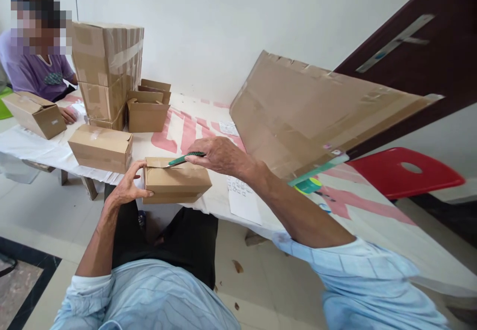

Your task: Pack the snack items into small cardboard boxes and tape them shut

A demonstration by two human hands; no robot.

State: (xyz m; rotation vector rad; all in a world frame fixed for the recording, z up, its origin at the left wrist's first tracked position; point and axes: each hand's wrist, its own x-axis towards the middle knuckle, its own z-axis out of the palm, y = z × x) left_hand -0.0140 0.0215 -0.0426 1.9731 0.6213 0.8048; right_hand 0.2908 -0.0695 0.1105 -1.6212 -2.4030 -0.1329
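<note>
A closed brown cardboard box sits at the table's near edge in front of me. My left hand grips its left end, with the thumb on the front side and the fingers at the top corner. In my right hand is a green utility knife, the fingers wrapped round its handle. The knife points left and its tip is at the top of the box, near the left end of the seam. Whether the blade is inside the seam I cannot tell.
Closed boxes stand to the left, beside a tall taped stack and open boxes. A person sits at the far left. A large cardboard sheet leans at right, near tape, a printed paper and a red chair.
</note>
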